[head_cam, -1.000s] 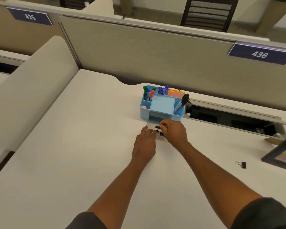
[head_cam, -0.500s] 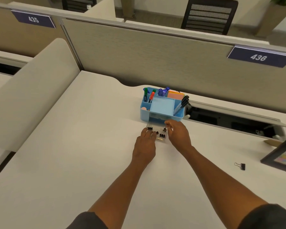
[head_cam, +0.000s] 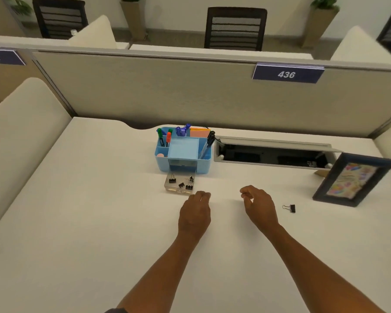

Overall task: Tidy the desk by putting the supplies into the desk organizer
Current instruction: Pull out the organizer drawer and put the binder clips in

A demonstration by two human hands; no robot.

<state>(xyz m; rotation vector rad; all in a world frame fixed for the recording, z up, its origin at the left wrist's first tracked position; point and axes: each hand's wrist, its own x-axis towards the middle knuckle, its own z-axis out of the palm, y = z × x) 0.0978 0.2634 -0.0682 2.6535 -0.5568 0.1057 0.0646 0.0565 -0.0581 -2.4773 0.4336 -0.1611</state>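
A blue desk organizer [head_cam: 203, 163] stands near the back of the white desk, holding markers, pens and a pink note pad. Its clear drawer [head_cam: 167, 188] is pulled out in front and holds several black binder clips [head_cam: 182, 182]. Just below the drawer's right corner rests my left hand [head_cam: 195, 213], fingers loosely curled, holding nothing. My right hand [head_cam: 259, 205] hovers to the right of it, fingers relaxed and empty. One more black binder clip [head_cam: 289, 208] lies on the desk, a little to the right of my right hand.
A dark picture frame [head_cam: 353, 179] leans at the right. An open cable tray [head_cam: 273, 153] is sunk into the desk behind my right hand. A grey partition [head_cam: 190, 93] closes off the back, and a padded divider [head_cam: 20, 136] runs along the left.
Both hands have drawn back from the drawer toward me; my right hand has let go of a clip and shifted right. The binder clips now lie uncovered in the drawer.
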